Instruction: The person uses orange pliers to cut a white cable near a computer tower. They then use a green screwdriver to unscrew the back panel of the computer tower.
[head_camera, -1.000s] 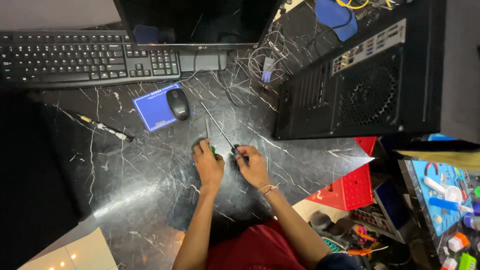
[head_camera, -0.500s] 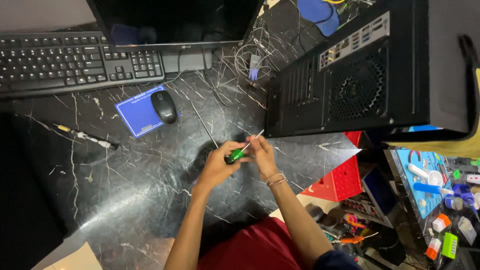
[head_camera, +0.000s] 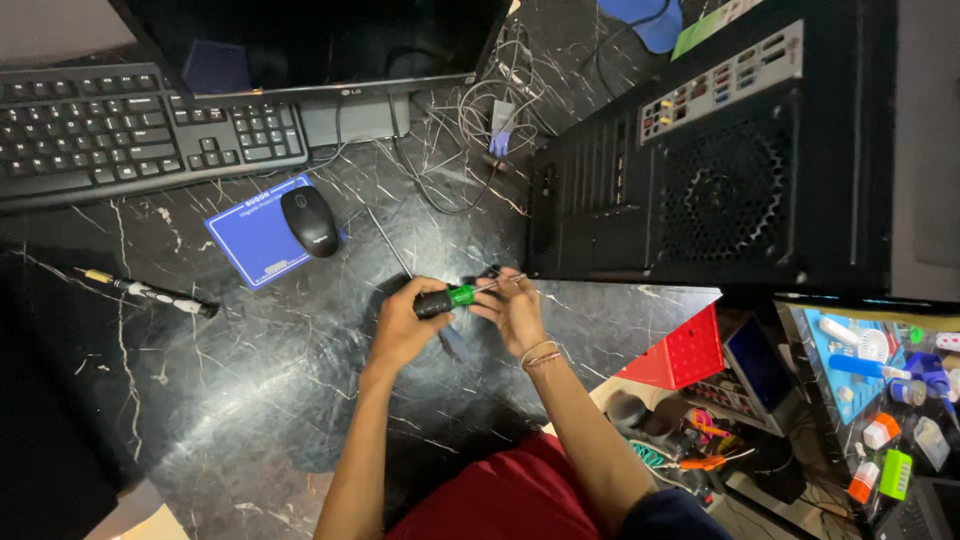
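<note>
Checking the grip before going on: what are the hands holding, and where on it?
A screwdriver: left hand wraps its black-and-green handle; right hand pinches the metal shaft near the tip.

This looks like a computer repair bench in a small workshop. A black marble-patterned table (head_camera: 250, 400) carries a keyboard (head_camera: 120, 130) at the upper left, a monitor (head_camera: 330, 40) at the top, and a mouse (head_camera: 309, 220) on a blue pad (head_camera: 255, 245). A black computer tower (head_camera: 720, 170) lies on its side at the upper right. A spare screwdriver (head_camera: 150, 293) lies at the left. Bins of small tools and parts (head_camera: 880, 400) crowd the lower right.
</note>
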